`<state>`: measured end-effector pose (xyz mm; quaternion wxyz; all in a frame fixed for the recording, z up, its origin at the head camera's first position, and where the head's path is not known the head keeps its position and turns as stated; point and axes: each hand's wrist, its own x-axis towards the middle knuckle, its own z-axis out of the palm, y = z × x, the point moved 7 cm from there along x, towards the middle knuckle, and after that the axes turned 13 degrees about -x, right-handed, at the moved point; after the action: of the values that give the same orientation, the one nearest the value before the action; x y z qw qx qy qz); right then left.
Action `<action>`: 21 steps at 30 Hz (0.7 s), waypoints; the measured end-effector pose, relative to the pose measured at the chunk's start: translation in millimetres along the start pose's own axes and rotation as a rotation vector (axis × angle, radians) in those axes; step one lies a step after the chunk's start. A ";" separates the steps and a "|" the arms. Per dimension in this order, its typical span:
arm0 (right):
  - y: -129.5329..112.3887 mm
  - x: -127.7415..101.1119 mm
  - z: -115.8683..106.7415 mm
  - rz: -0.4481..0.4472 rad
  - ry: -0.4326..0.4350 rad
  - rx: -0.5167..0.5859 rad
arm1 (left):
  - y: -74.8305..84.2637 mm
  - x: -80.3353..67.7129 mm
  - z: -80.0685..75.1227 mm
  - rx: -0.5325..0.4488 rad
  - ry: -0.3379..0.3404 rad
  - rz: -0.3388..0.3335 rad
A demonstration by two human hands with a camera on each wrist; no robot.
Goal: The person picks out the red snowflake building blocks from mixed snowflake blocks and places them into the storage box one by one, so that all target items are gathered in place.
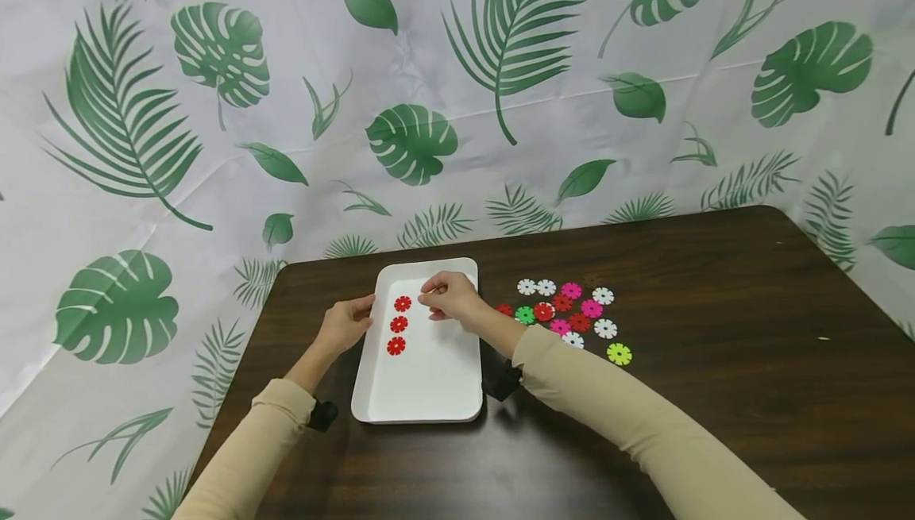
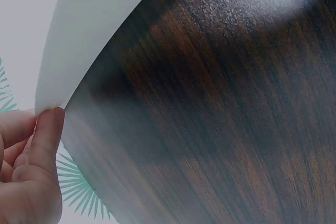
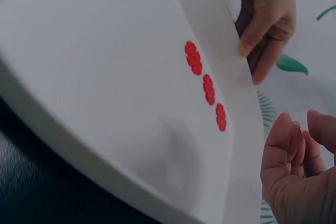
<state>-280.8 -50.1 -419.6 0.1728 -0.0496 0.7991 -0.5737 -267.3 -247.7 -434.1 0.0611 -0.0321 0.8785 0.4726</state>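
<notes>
My left hand (image 1: 345, 325) pinches the left edge of a white rectangular tray (image 1: 422, 401), thumb and fingers at its rim in the left wrist view. Three red notched discs (image 1: 398, 324) lie in a column along the tray's left side. Over the tray's upper right part hovers my right hand (image 1: 452, 298), its fingertips just right of the top red disc. In the right wrist view the thumb and index fingertips (image 3: 283, 121) stand apart, with nothing visible between them.
To the tray's right, loose notched discs lie on the dark wooden table (image 1: 715, 290): white, red, pink (image 1: 591, 308), a green one (image 1: 525, 315) and a yellow-green one (image 1: 619, 354). My right forearm (image 1: 615, 417) reaches across beside them. A leaf-printed cloth (image 1: 493, 171) hangs behind the table.
</notes>
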 end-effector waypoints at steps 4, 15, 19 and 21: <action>3.9 -1.7 -14.1 0.017 0.021 0.019 | 0.5 -0.8 0.5 0.009 -0.002 0.010; 17.1 -7.1 -56.1 0.011 0.045 0.066 | -0.1 -1.6 0.0 0.015 -0.002 0.010; 24.5 -10.5 -75.6 0.013 0.062 0.073 | -1.1 -0.6 -0.2 0.021 -0.001 0.007; 28.4 -13.0 -86.7 0.023 0.082 0.066 | -1.1 0.1 -0.1 0.020 -0.001 0.008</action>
<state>-294.1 41.1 -418.8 0.1480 -0.0112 0.7866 -0.5994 -267.3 -248.4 -434.9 0.0600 -0.0278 0.8833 0.4642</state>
